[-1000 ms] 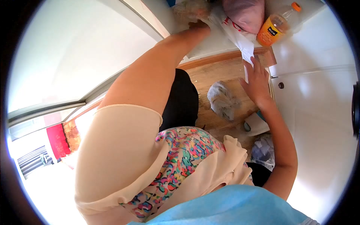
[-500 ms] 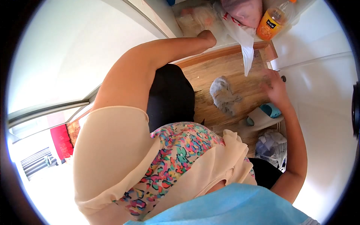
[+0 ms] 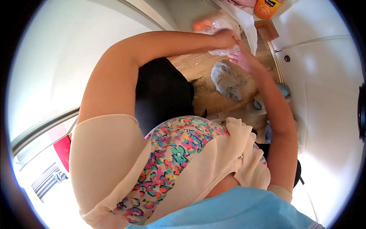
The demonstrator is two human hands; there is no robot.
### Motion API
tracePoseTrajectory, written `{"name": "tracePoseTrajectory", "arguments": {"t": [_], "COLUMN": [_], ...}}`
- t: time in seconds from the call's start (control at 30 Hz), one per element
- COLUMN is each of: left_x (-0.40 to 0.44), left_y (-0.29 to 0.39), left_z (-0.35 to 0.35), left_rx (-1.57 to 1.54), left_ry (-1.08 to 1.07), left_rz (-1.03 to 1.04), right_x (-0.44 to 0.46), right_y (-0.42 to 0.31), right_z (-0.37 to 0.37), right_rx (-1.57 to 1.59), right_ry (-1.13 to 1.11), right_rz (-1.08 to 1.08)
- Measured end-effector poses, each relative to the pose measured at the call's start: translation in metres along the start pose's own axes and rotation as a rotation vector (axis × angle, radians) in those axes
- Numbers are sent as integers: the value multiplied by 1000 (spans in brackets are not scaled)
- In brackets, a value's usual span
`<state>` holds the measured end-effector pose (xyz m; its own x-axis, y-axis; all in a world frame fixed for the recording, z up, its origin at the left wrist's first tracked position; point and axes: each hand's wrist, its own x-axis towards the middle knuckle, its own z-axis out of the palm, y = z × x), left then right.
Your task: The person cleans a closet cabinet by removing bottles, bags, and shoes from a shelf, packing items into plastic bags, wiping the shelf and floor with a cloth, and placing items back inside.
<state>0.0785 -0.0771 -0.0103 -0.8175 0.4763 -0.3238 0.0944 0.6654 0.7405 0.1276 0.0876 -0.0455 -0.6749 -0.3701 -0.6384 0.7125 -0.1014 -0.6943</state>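
Observation:
My left hand [image 3: 227,39] is closed on a clear plastic bag [image 3: 219,24] with something orange inside, at the top of the view. Close against it, my right hand [image 3: 243,58] touches the lower part of the same bag, its fingers bent together. Just right of both hands hangs the tail of a white bag [image 3: 248,24]. On the wooden floor below them lies a crumpled grey cloth [image 3: 226,80].
An orange-labelled bottle [image 3: 267,7] stands at the top right by a wooden edge [image 3: 267,29]. White panels rise on both sides. A teal and pale slipper [image 3: 283,90] lies right of the cloth, partly behind my right arm.
My left hand has come right and toward me with the clear bag. My right hand has moved up and left from beside the right panel to meet it. The view has shifted down.

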Motion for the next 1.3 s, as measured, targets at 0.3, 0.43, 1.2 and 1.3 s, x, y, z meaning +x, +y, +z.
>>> {"name": "tracePoseTrajectory", "arguments": {"t": [0.3, 0.43, 1.2, 1.3], "left_x": [16, 32, -4, 1], "left_y": [-40, -76, 10, 9], "left_z": [-57, -51, -39, -47], "left_rx": [-158, -584, -591, -592], "left_ry": [412, 29, -385, -66], "left_rz": [-550, -304, -161, -241], "right_x": [49, 48, -128, -177], "right_y": [24, 33, -89, -94], "right_z": [-34, -59, -142, -188], "right_rx": [287, 377, -285, -313], "right_ry": [31, -15, -116, 18], "right_rz": [-131, -222, 19, 111]}}
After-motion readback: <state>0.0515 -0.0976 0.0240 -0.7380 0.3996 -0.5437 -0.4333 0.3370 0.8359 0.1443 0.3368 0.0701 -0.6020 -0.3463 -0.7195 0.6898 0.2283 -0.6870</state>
